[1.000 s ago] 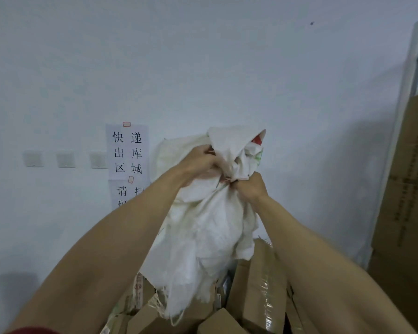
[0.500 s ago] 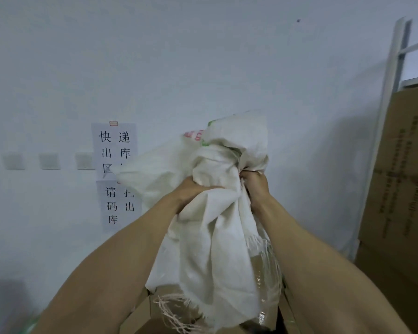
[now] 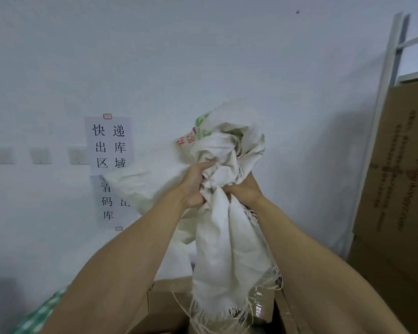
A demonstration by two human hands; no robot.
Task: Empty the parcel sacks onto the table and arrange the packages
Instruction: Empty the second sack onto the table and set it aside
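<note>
Head view: left hand [image 3: 195, 183] and right hand [image 3: 245, 190] clench a limp white sack [image 3: 223, 237] above cardboard boxes [image 3: 169, 307]; it looks light, soft, best gripped by bunched cloth.

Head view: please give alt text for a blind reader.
The left hand and right hand grip a bunched white sack held up before a white wall, its frayed end hanging over cardboard boxes. Paper signs hang at left; a large carton stands at right.

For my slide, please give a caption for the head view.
Left hand and right hand hold a crumpled white woven plastic sack above brown cardboard boxes.
</note>
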